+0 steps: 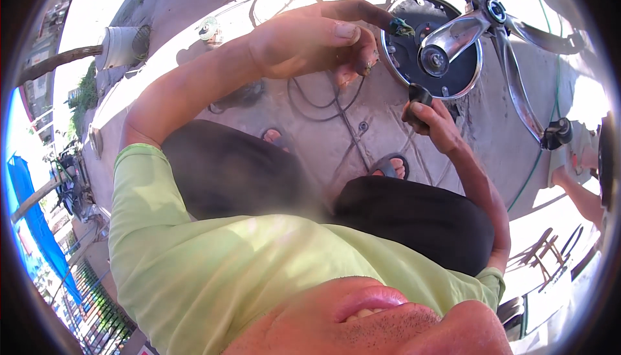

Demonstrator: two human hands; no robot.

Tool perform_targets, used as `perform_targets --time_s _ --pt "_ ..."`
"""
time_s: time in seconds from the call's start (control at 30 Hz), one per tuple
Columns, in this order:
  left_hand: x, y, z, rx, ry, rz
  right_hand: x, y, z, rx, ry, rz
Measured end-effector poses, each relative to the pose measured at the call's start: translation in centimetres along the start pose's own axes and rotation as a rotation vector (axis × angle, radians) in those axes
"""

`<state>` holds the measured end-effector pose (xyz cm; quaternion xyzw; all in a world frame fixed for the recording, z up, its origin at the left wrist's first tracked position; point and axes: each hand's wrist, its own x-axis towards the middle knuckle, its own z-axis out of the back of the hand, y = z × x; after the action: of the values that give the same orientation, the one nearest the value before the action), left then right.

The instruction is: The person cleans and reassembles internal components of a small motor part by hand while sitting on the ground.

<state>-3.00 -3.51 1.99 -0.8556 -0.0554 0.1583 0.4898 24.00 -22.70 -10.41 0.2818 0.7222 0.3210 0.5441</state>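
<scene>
My left hand [310,41] reaches toward a round black plate with a metal rim [456,77], its index finger stretched to a small crumpled green bit [401,26] at the plate's left, the thumb and other fingers apart and bent. My right hand [432,122] grips a small black object [420,95] just below the plate; I cannot make out exactly what it is. A chrome five-armed base [517,86] lies over the plate's right part, with a short metal cylinder [453,47] near its hub and a black caster [556,133] on its lower arm.
Dark cables [330,106] and a green hose [537,161] lie on the concrete floor [304,148]. A pale bucket [119,47] and a pole stand at left, before a blue sheet [35,219]. Another person's bare leg [579,193] is at far right, above a wooden frame [543,258].
</scene>
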Motion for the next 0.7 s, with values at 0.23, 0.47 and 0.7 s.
perform_targets --time_s 0.23,0.47,0.7 --pt "1.0 0.9 2.1 -0.221 0.163 -0.041 3.9 -9.9 -3.1 -0.731 0.0 -0.231" --pt "0.6 -1.0 0.4 0.316 0.035 -0.075 4.1 -14.7 -3.1 -1.114 0.123 -0.341" --pt "1.0 -0.9 -0.5 0.646 0.028 -0.226 4.1 -16.5 -3.0 -1.269 0.152 -0.305"
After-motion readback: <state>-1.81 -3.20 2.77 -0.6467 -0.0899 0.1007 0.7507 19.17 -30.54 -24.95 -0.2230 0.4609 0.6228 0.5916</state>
